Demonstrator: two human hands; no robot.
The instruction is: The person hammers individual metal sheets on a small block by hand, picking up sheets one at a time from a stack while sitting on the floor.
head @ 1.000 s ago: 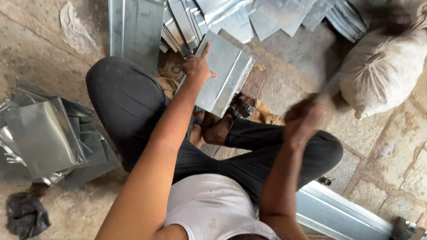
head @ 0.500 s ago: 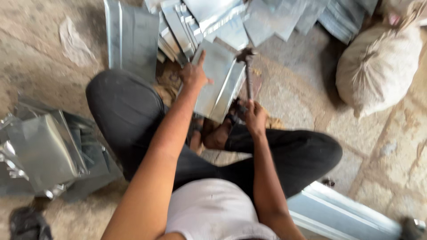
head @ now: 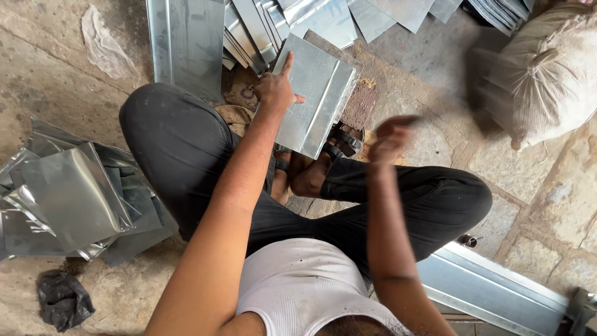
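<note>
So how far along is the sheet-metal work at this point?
Done, apparently: bent pieces piled by the left knee. In hand: left hand steadies a folded sheet; right hand is raised and blurred, so its grip is unreadable. Left: flat sheets stacked ahead.
</note>
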